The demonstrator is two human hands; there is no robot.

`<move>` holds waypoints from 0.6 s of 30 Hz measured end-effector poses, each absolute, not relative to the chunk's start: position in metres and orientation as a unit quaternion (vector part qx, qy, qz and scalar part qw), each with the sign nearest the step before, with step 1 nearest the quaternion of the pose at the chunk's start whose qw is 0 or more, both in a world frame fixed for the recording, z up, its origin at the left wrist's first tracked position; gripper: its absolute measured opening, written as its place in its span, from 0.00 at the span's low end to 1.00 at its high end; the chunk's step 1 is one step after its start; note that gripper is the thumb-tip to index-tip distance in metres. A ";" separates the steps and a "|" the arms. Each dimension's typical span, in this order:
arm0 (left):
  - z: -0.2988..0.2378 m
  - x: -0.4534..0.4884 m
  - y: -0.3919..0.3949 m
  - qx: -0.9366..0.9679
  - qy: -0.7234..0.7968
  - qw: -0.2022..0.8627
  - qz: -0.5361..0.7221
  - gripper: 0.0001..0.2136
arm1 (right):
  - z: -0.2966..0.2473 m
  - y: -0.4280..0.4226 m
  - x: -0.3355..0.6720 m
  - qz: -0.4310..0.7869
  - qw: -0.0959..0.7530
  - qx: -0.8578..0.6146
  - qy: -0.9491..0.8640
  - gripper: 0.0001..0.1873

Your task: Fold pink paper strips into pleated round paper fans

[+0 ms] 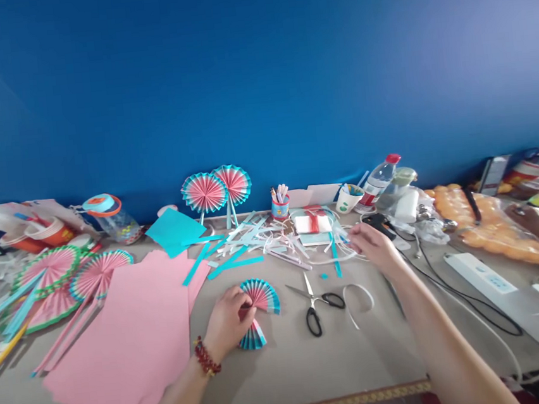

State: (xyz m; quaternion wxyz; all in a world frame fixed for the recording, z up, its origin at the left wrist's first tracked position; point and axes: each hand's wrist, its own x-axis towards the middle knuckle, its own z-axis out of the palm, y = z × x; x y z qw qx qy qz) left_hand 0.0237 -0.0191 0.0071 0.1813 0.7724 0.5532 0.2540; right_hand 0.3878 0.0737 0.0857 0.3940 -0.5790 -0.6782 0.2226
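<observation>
My left hand (230,317) is closed on a pleated paper fan (260,294), pink with blue edges. The fan spreads out above and below my fingers, held over the table. My right hand (371,241) reaches forward to the right, beside a pile of white paper strips (248,232). Its fingers are bent together, and what sits at the fingertips is too small to make out. Between my hands lie open scissors (313,302) with black handles. A curled white strip (360,300) rests to their right.
Pink paper sheets (124,330) and a blue sheet (174,231) lie at left. Finished round fans (205,192) lean on the wall. A plastic bottle (379,184), an orange bag (495,225), a power strip (491,282) and another person's hand (531,218) are at right.
</observation>
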 end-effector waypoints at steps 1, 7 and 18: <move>0.007 0.024 -0.019 0.774 0.551 0.179 0.257 0.05 | 0.087 0.070 0.383 0.194 0.370 -0.589 -0.692 0.11; 0.009 0.025 -0.021 0.784 0.533 0.176 0.265 0.04 | 0.082 0.059 0.354 0.290 0.289 -0.485 -0.773 0.09; 0.022 0.016 -0.019 0.815 0.539 0.078 0.197 0.07 | 0.070 0.093 0.351 0.526 0.644 -0.337 -0.442 0.11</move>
